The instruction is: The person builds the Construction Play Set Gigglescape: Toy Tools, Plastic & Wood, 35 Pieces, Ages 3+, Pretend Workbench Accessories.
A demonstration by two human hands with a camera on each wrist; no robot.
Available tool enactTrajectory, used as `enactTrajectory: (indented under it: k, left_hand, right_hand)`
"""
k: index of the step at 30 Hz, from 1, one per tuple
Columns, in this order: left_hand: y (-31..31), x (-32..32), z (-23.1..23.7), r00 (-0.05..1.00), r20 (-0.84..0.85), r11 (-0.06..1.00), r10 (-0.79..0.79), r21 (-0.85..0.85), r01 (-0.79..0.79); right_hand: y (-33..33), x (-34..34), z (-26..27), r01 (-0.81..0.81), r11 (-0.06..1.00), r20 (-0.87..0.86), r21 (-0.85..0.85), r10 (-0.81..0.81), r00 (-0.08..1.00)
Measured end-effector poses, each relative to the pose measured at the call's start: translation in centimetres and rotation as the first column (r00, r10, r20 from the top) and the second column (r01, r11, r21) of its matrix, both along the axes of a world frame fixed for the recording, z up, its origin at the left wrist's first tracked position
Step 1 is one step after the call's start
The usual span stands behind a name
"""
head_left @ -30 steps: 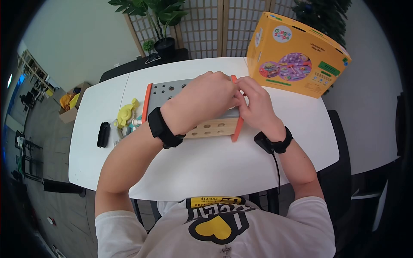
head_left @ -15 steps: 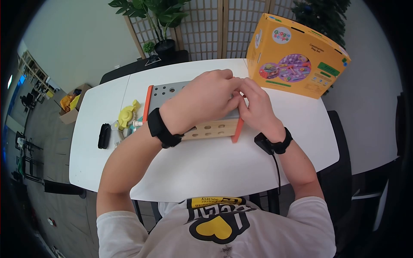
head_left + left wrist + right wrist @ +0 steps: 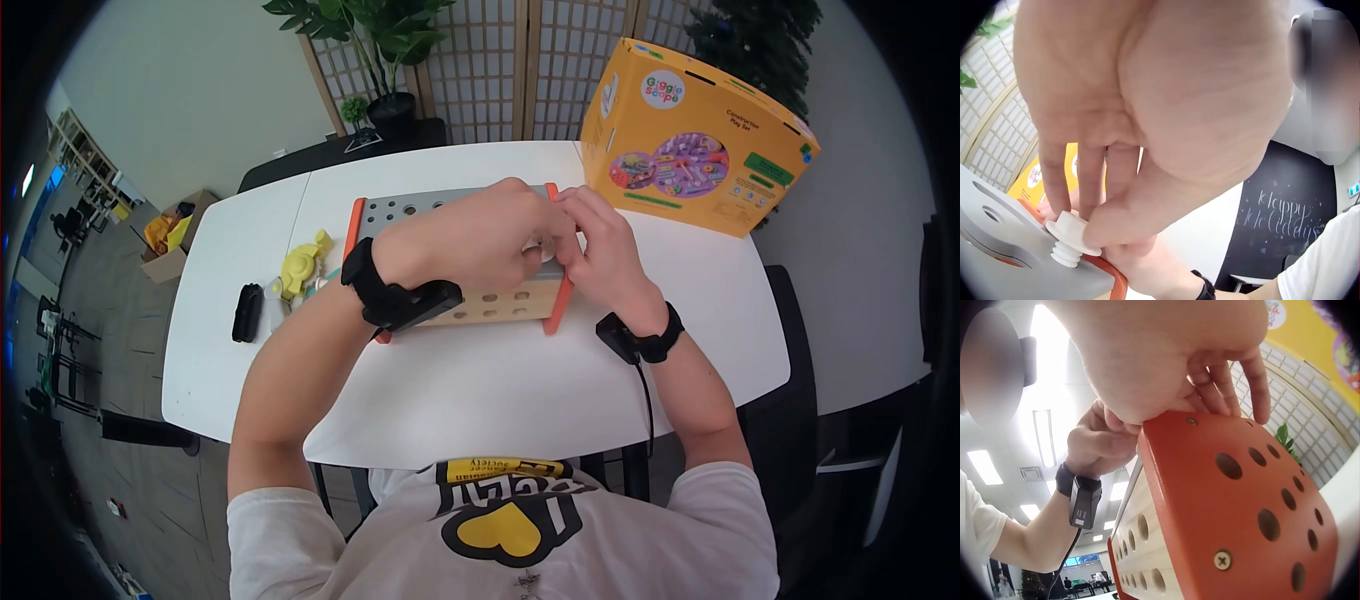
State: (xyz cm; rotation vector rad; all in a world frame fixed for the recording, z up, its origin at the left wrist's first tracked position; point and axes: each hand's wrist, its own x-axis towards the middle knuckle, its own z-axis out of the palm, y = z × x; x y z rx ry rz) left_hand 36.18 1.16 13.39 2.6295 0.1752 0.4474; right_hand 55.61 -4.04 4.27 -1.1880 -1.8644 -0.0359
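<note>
My left hand (image 3: 490, 235) reaches across the grey top of a toy workbench (image 3: 385, 212). Its thumb and fingers pinch a white plastic screw (image 3: 1069, 236), whose thread points down close over the grey top in the left wrist view. My right hand (image 3: 608, 262) lies at the top edge of the bench's orange end panel (image 3: 1200, 487), right beside the left fingers. Its little finger hangs fairly straight in the right wrist view. The right thumb and index tips are mostly hidden there, so I cannot tell whether they grip anything.
Yellow toy parts (image 3: 302, 265) and a black case (image 3: 247, 312) lie left of the bench on the white table (image 3: 480, 400). An orange-yellow play set box (image 3: 700, 140) stands at the back right. A cable (image 3: 648, 410) hangs from the right wrist camera.
My left hand has turned and shifted slightly right and down, bringing the white screw and its wrist camera into sight. The right hand stays at the panel. The head view has shifted slightly.
</note>
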Motion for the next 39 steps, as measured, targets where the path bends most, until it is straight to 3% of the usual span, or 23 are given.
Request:
enactTrajectory:
  k: [2, 5, 8, 11, 14, 17, 20, 23, 29, 32, 35, 38, 39]
  left_hand:
    - [-0.6, 0.3, 0.2, 0.988, 0.149, 0.994, 0.04, 0.097, -0.054]
    - [-1.5, 0.6, -0.2, 0.929, 0.09, 0.868, 0.359, 0.335, -0.368]
    - [-1.1, 0.8, -0.8, 0.907, -0.148, 0.873, 0.394, 0.369, -0.319]
    - [-1.1, 0.6, -0.5, 0.94, -0.144, 0.928, 0.309, 0.26, -0.266]
    - [-0.3, 0.2, -1.2, 0.995, 0.017, 0.964, 0.1, 0.247, -0.101]
    - [-0.6, 0.3, -0.3, 0.996, -0.003, 0.992, 0.088, 0.088, -0.087]
    - [-1.2, 0.7, 0.2, 0.956, 0.089, 0.945, 0.278, 0.151, -0.289]
    - [-1.8, 0.8, 0.3, 0.895, -0.091, 0.86, 0.438, 0.332, -0.387]
    - [-1.5, 0.6, -0.7, 0.962, -0.127, 0.937, 0.244, 0.286, -0.2]
    - [-1.9, 0.4, 0.0, 0.974, -0.145, 0.976, 0.175, 0.158, -0.152]
    - [-1.6, 0.6, -0.4, 0.987, 0.003, 0.979, 0.162, 0.128, -0.161]
    - [-1.8, 1.2, -0.1, 0.897, -0.008, 0.867, 0.441, 0.26, -0.424]
    - [-1.8, 1.3, -0.3, 0.886, -0.047, 0.858, 0.461, 0.279, -0.432]
  right_hand:
    - [-0.2, -0.1, 0.3, -0.003, 1.0, -0.001, -0.004, 0.003, 1.0]
    - [-0.3, -0.2, 0.3, 0.008, 1.0, -0.014, -0.019, -0.008, 1.0]
    - [0.1, -0.1, -0.2, 0.012, 1.0, -0.024, -0.026, -0.013, 1.0]
    - [0.1, -0.1, -0.2, 0.014, 1.0, -0.034, -0.013, -0.015, 0.999]
    - [0.0, 0.0, -0.2, 0.004, 1.0, -0.034, -0.009, -0.005, 0.999]
    - [0.0, 0.0, -0.2, -0.004, 1.0, -0.03, -0.013, 0.004, 1.0]
    - [-0.1, 0.0, -0.1, 0.0, 1.0, -0.028, -0.023, 0.0, 1.0]
    - [-0.1, 0.0, -0.1, 0.008, 0.999, -0.027, -0.035, -0.009, 1.0]
    - [-0.1, 0.0, -0.3, 0.013, 1.0, -0.039, -0.008, -0.013, 0.999]
    - [-0.2, 0.1, -0.2, 0.003, 1.0, -0.041, -0.023, -0.004, 0.999]
    - [-0.2, 0.0, -0.2, -0.002, 0.999, -0.06, -0.045, -0.001, 0.998]
    - [-0.1, 0.0, -0.2, 0.008, 0.999, -0.052, -0.031, -0.01, 0.999]
    - [-0.2, 0.0, -0.2, 0.009, 0.999, -0.053, -0.043, -0.011, 0.999]
